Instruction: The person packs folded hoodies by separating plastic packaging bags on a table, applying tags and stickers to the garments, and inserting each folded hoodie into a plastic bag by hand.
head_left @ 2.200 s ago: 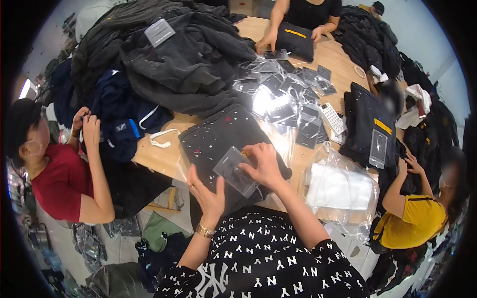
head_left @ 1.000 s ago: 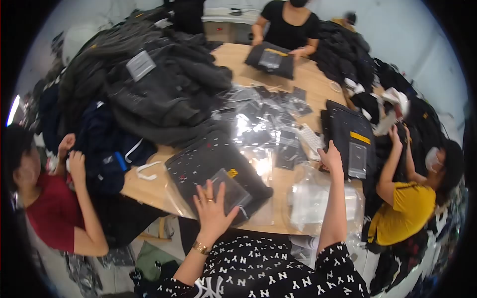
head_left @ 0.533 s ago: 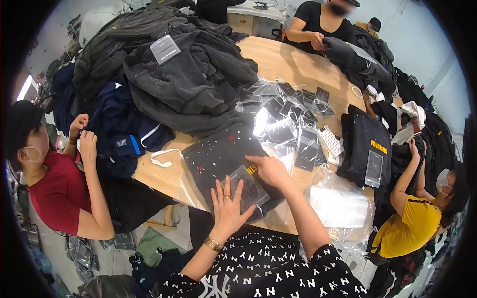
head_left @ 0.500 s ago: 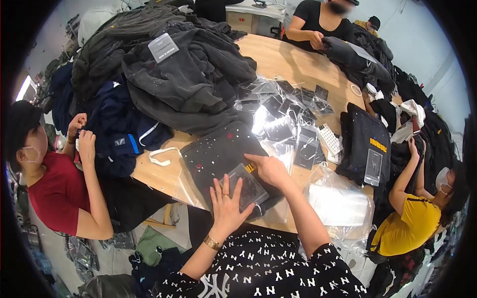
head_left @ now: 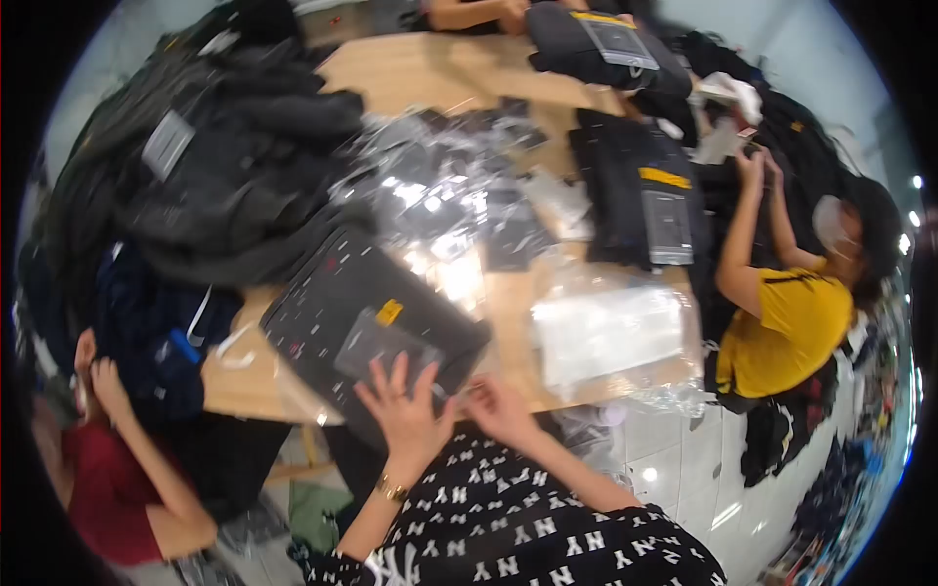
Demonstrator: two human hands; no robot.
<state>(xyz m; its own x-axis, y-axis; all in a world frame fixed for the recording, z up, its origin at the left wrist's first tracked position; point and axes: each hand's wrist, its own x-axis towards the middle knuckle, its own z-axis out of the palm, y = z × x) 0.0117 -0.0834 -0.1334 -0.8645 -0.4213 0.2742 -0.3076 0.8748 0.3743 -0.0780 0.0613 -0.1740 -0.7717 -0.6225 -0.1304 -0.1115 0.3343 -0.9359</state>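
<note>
A folded dark garment [head_left: 318, 303] with small white and red specks and yellow lettering lies at the near edge of the table. On it rests a hang tag in a clear sleeve [head_left: 363, 342]. My left hand [head_left: 405, 415] is spread open over the tag's lower end and the garment. Close by, my right hand [head_left: 500, 410] is at the garment's near right corner, its thumb and fingers pinched together. Blur hides what they hold, if anything.
Loose plastic-sleeved tags [head_left: 440, 186] cover mid-table. Clear plastic bags [head_left: 611, 332] lie right, below folded dark garments [head_left: 616, 166]. Dark clothes [head_left: 244, 176] are heaped left. People in a red shirt [head_left: 117, 508] and a yellow shirt [head_left: 796, 317] work at either side; another's hands [head_left: 489, 15] are across the table.
My view has swung right and down. My right hand has gone from pointing at the yellow lettering to a pinch at the garment's near corner. The left hand stays spread on the tag.
</note>
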